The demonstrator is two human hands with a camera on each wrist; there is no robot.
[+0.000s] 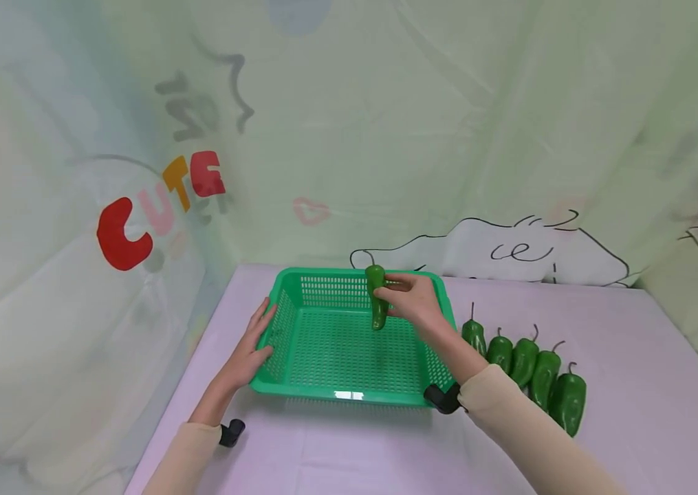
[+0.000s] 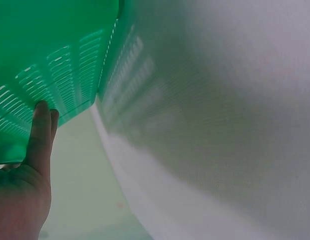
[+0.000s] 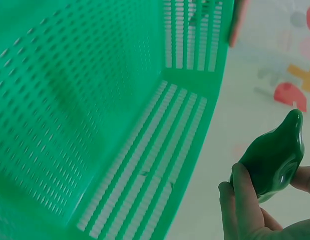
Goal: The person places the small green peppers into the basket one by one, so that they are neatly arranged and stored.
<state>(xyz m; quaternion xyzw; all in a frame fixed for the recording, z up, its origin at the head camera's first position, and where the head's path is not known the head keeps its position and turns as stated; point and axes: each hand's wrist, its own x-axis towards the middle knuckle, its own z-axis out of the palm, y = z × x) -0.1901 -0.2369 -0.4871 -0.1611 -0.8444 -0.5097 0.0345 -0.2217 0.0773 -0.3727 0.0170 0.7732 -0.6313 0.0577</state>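
My right hand (image 1: 410, 297) pinches a green chili pepper (image 1: 376, 292) between thumb and fingers, stem up, over the right half of the green plastic basket (image 1: 349, 397). In the right wrist view the glossy pepper (image 3: 275, 157) points its tapered tip upward, beside the slotted wall. At the basket's left side, my left hand (image 1: 248, 359) holds the wall, thumb over the rim. The left wrist view shows its fingers (image 2: 40, 127) extended along the outside of the slotted wall. No pepper shows on the basket's visible floor.
Several more green peppers (image 1: 525, 361) lie in a slanting row on the white-covered table (image 1: 633, 357), right of the basket and partly behind my right forearm. A printed cloth curtain (image 1: 386, 137) hangs behind and at both sides of the table.
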